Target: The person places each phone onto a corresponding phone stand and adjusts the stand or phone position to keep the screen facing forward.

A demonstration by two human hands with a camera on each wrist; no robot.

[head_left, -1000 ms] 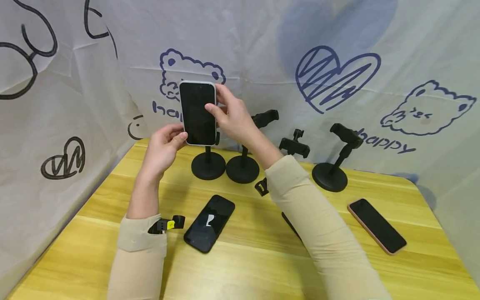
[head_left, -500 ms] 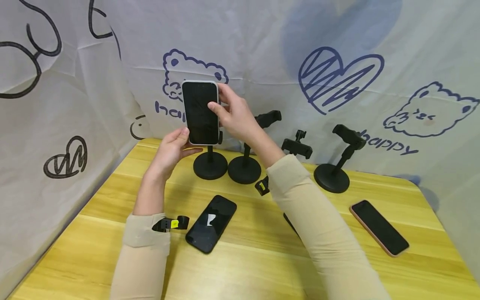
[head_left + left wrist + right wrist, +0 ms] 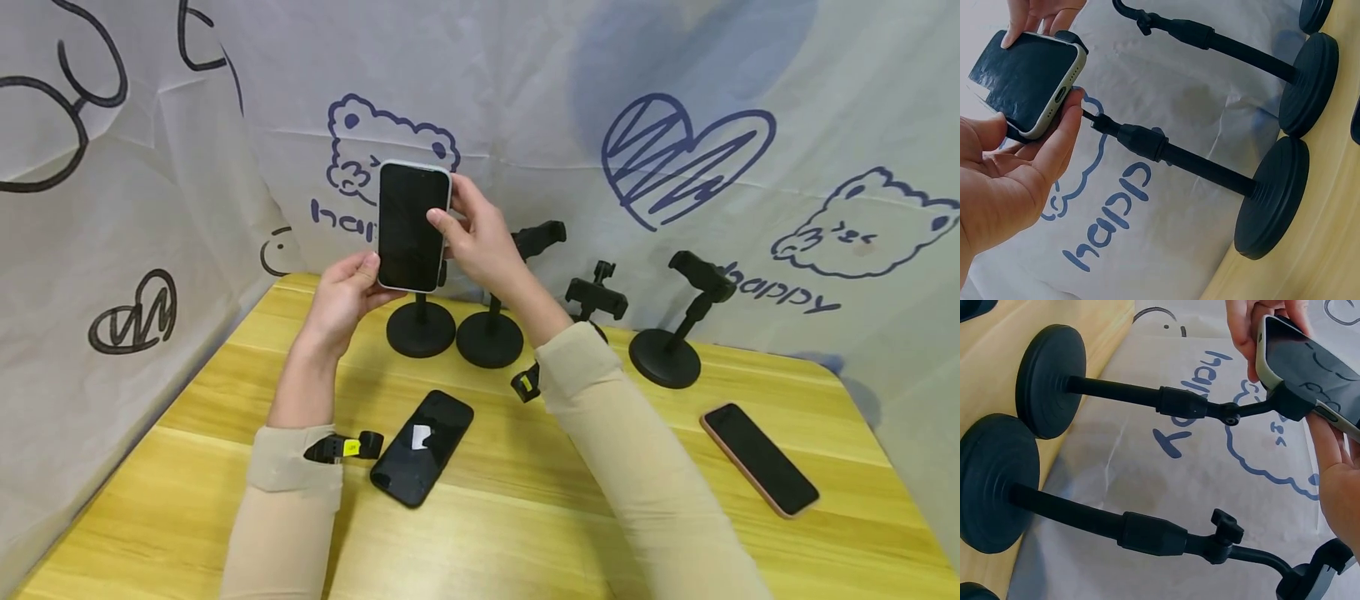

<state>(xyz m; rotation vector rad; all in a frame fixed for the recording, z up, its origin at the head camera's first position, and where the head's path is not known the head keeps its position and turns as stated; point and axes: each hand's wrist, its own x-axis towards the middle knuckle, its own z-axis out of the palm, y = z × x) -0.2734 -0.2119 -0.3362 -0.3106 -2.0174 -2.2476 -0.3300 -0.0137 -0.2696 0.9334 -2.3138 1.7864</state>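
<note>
A smartphone [image 3: 411, 227] in a white case stands upright, screen facing me, at the top of the leftmost black phone stand [image 3: 421, 331]. My left hand [image 3: 339, 302] holds its lower left corner, the thumb along the edge and fingers beneath. My right hand [image 3: 486, 246] grips the right edge with the thumb over the screen. In the right wrist view, one black clamp end [image 3: 1293, 400] lies against the phone's side. Another black clamp part [image 3: 1072, 41] shows at the opposite side in the left wrist view. The phone's back is hidden.
Three more black stands, a second stand [image 3: 490, 339], a third stand [image 3: 597, 297] and a fourth stand [image 3: 665, 358], line the table's back. A black phone [image 3: 423, 450] and a pink-cased phone [image 3: 760, 458] lie on the wooden table [image 3: 480, 542]. White cloth [image 3: 525, 83] hangs behind.
The phone and right hand have shifted slightly right in the head view. My left hand has moved right with them, its fingers now beneath the phone's lower corner.
</note>
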